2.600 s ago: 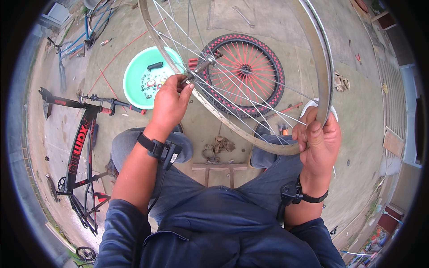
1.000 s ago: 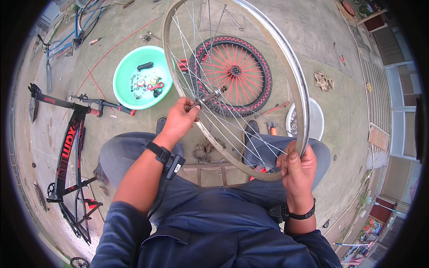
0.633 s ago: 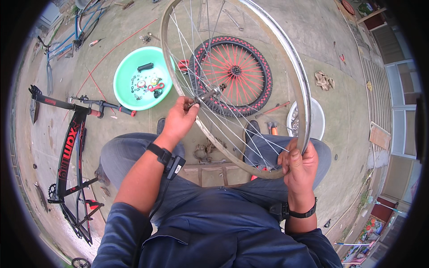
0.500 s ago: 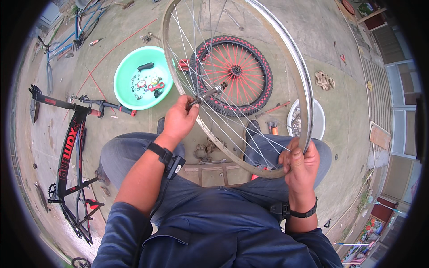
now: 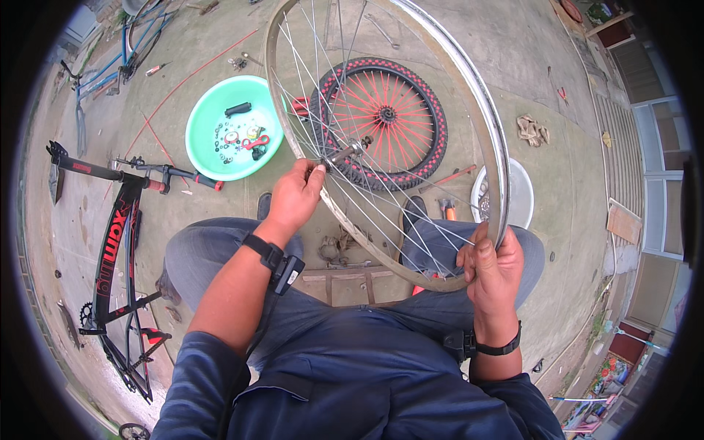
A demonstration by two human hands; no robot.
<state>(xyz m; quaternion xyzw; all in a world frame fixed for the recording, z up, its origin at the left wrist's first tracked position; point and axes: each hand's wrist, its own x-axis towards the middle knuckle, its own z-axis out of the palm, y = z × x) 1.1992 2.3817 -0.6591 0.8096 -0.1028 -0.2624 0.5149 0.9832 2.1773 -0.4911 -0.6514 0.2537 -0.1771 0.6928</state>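
Note:
I hold a bare bicycle wheel tilted up in front of me, with silver spokes, a dull metal rim and no tyre. My left hand is closed at the near end of its hub, thumb and fingers pinching the axle end. The pinched part is mostly hidden by the fingertips. My right hand grips the rim low on the right, above my knee, with the thumb on the near side. Behind the spokes, a second wheel with red spokes and a black, red-dotted tyre lies flat on the ground.
A mint-green basin holds small parts left of the wheel. A white bowl stands by my right knee, near an orange-handled tool. At left lie a black-and-red bicycle frame and a fork. Cloth gloves lie at right.
The wheel has shifted and turned very slightly. My left thumb and fingers have moved a little at the axle end; the right hand keeps its hold on the rim.

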